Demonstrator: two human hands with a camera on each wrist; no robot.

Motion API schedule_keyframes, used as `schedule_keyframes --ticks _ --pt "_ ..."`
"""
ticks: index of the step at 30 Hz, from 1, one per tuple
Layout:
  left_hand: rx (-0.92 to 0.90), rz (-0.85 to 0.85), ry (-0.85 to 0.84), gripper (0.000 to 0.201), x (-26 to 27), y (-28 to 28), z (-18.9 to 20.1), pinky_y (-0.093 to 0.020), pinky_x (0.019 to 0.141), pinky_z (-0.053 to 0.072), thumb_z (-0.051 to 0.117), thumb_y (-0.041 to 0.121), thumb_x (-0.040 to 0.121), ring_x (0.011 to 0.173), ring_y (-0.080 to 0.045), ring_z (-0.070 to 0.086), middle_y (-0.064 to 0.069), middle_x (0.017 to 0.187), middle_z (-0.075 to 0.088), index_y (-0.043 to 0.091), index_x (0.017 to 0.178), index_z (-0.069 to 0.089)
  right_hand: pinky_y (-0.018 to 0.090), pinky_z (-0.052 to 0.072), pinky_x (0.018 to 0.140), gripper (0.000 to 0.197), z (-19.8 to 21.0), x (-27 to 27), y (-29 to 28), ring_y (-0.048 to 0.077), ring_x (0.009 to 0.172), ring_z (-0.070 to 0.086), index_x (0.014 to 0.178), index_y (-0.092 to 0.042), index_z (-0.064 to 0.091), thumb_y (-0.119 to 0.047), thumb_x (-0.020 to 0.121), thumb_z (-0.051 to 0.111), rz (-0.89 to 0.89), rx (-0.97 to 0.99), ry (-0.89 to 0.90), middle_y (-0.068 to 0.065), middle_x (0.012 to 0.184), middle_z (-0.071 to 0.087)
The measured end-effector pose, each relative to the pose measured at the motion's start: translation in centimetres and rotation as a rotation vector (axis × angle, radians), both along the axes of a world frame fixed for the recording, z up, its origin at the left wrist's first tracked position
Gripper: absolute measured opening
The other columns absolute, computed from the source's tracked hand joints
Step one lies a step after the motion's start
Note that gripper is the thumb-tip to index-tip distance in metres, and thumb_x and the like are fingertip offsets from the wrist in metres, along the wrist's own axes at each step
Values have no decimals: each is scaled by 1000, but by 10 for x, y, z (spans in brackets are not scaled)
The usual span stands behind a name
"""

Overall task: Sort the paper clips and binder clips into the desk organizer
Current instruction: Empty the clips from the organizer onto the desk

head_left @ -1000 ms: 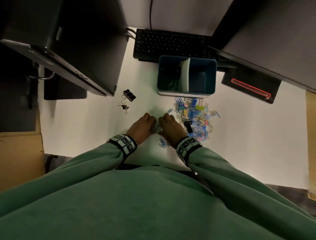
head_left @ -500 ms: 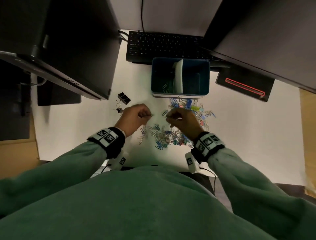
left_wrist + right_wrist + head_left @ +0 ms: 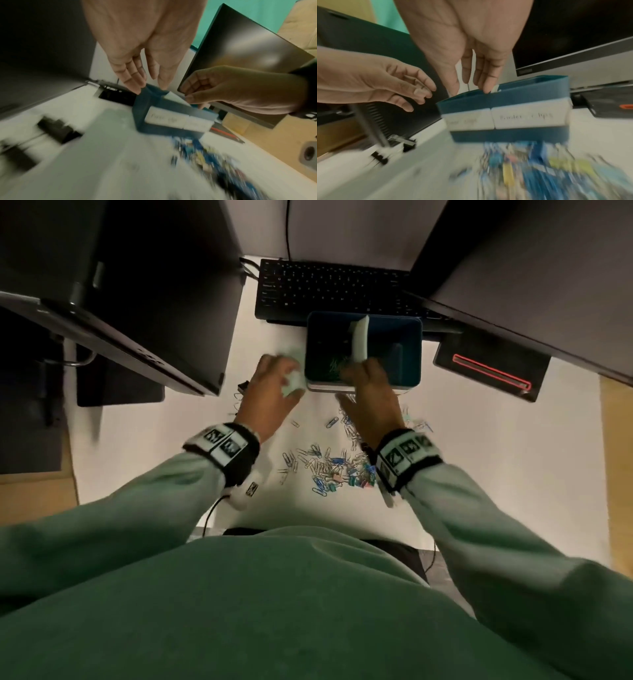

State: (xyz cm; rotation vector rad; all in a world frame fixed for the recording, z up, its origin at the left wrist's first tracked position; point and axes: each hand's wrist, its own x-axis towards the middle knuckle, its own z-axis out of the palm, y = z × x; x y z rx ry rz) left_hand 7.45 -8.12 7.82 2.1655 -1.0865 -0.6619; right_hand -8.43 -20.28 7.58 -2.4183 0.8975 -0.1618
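The blue desk organizer (image 3: 394,320) (image 3: 142,112) (image 3: 522,100) stands behind the loose pile of coloured paper clips and binder clips (image 3: 329,470). A white divider (image 3: 361,340) splits it, and green clips (image 3: 337,366) lie in its left compartment. My left hand (image 3: 277,364) (image 3: 150,86) reaches the organizer's left corner with straight fingers and nothing visible in them. My right hand (image 3: 359,371) (image 3: 469,88) points down over the left compartment's front rim. Blur hides whether it pinches a clip. Black binder clips (image 3: 242,386) (image 3: 58,129) lie to the left.
A black keyboard (image 3: 329,285) sits right behind the organizer. Dark monitors overhang at the left (image 3: 137,302) and right (image 3: 531,268). A black device with a red outline (image 3: 489,371) lies to the organizer's right. White labels (image 3: 527,117) mark its front.
Both hands left the pile, where each pinched clips half a second ago, and moved forward to the organizer. The pile near me now lies spread out.
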Motion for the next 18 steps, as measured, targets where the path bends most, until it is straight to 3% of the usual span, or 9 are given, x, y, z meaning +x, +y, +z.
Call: schedule_keyframes --ticks 2,4,6,8,10,13,15,18 --pt "164 -89 -12 56 -6 41 -17 -30 94 46 75 25 80 105 -16 51 -5 126 41 21 129 48 24 48 73 26 -10 -27 32 16 91 58 110 -14 56 -26 88 65 206 59 141 5 115 54" --pt "368 -231 -63 90 -14 73 -39 -34 103 40 82 37 71 122 -23 40 -10 138 31 21 144 33 30 51 69 27 -27 -50 59 21 91 60 111 -13 56 -27 89 64 380 96 299 6 110 56" --pt "478 -341 -107 108 -21 87 -56 -36 105 38 85 41 65 124 -28 35 -14 141 27 18 149 22 35 50 68 28 -42 -64 73 26 93 60 112 -11 57 -22 88 65 445 116 370 8 106 57" --pt "465 -354 -81 93 -32 83 -66 -35 102 41 81 32 72 121 -27 40 -12 137 31 14 146 28 33 49 68 22 -48 -73 74 26 91 61 111 -10 59 -18 90 60 420 104 377 8 104 58" --pt "382 -343 -25 60 -45 71 -69 -29 95 42 71 18 82 116 -26 46 -10 131 39 11 135 43 32 49 66 17 -51 -82 68 26 90 60 108 -10 60 -17 94 54 374 71 374 7 103 58" --pt "364 -401 -21 33 -65 55 -70 -31 85 41 60 14 89 107 -29 51 -11 121 43 6 119 49 39 54 63 13 -53 -100 54 31 87 60 101 -7 62 -11 91 55 352 39 375 10 103 58" --pt "380 -431 -18 51 -76 52 -69 -37 88 44 70 30 82 108 -28 49 -11 120 42 7 121 47 40 55 65 17 -52 -109 45 30 92 59 104 -8 61 -10 87 59 338 12 365 11 111 57" --pt "409 -538 -156 92 -87 56 -70 -39 86 45 84 53 54 105 -27 44 -11 119 43 8 124 44 38 55 81 41 -46 -102 46 26 109 54 119 -12 55 -25 83 69 311 -3 363 9 124 53"
